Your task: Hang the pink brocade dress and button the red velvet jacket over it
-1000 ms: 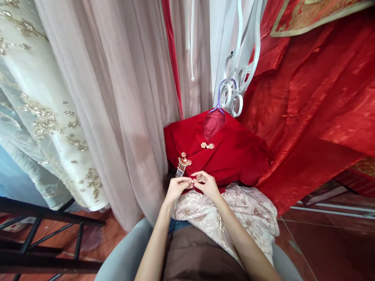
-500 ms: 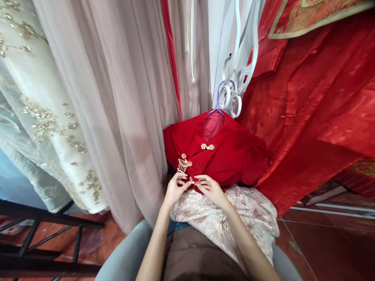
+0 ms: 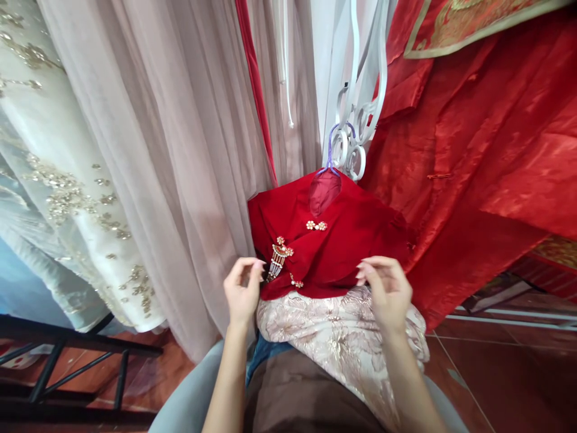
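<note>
A red velvet short-sleeved top hangs in front of me on a purple hanger. Gold flower clasps sit below its neckline. Lower on the left are a beaded tassel ornament and a small flower clasp near the hem. At the top's left edge, close to the tassel, is my left hand, its fingers loosely curled. My right hand is over the right side, fingers bent and fingertips near the velvet. I see nothing held in either; contact with the cloth is unclear.
Pale embroidered fabric lies beneath the top, over my lap. White scrolled metalwork supports the hanger. Pinkish drapes and a beaded white gown hang left, red satin garments right. A dark metal frame stands lower left.
My hands have left the small clasp near the hem and moved apart, the left one to the left edge, the right one to the right side. The hem clasp is now uncovered.
</note>
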A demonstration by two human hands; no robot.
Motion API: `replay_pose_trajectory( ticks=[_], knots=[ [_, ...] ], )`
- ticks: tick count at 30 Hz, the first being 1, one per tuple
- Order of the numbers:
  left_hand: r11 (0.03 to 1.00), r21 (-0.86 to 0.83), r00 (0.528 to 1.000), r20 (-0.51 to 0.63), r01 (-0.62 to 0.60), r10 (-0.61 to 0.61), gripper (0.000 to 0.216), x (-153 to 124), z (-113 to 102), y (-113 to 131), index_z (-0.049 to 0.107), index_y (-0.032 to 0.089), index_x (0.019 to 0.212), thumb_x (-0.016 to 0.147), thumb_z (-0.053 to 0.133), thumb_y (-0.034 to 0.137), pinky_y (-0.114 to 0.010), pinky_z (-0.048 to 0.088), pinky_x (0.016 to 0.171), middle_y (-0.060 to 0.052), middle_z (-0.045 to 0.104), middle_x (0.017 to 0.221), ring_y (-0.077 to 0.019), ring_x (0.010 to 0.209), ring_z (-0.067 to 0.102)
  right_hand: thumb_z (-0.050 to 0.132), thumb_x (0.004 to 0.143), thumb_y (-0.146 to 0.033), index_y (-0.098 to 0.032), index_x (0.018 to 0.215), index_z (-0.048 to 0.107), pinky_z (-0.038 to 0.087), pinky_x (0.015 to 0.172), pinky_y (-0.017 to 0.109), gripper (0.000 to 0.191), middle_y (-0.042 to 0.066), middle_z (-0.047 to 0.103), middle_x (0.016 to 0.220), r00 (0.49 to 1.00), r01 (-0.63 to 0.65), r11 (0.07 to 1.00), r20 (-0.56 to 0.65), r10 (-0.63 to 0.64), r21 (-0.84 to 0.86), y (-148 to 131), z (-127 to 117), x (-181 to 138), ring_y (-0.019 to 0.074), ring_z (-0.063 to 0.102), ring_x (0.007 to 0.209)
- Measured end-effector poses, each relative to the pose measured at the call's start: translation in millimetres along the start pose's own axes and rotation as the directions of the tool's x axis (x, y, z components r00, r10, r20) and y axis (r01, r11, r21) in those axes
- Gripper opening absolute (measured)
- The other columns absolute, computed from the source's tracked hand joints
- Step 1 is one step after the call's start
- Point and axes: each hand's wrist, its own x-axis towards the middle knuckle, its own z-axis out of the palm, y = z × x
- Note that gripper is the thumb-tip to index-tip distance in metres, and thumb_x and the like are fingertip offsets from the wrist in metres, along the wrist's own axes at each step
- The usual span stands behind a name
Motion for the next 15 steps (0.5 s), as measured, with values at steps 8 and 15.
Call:
replay_pose_trajectory(
  ticks=[8,15],
  knots=[
    [0.965,0.225,0.803,0.545,0.139,-0.242,0.012,-18.7,23.5,-50.4,0.069,0.020,0.081,0.072,0.066,0.027,-0.023,0.047,0.061,-0.004,0.069,0.080,-0.0169,0.069,0.062,0.056,0.081,-0.027,-0.021,0.100,0.057,0.056,0.067,0.029,0.020,0.008,0.064,0.099,0.856,-0.189,0.966,0.451,0.251,-0.179,83.7,50.6,-50.7,0.0186,0.064,0.088],
    [0.960,0.171,0.759,0.588,0.220,-0.279,0.019,-19.5,24.4,-53.5,0.069,0.018,0.080,0.077,0.063,0.036,-0.024,0.048,0.064,-0.005,0.070,0.080,-0.0171,0.072,0.063,0.053,0.085,-0.028,-0.022,0.099,0.057,0.056,0.071,0.030,0.016,0.007,0.065,0.102,0.828,-0.214,0.965,0.496,0.261,-0.151,89.7,52.9,-58.0,0.0174,0.065,0.088]
  ],
)
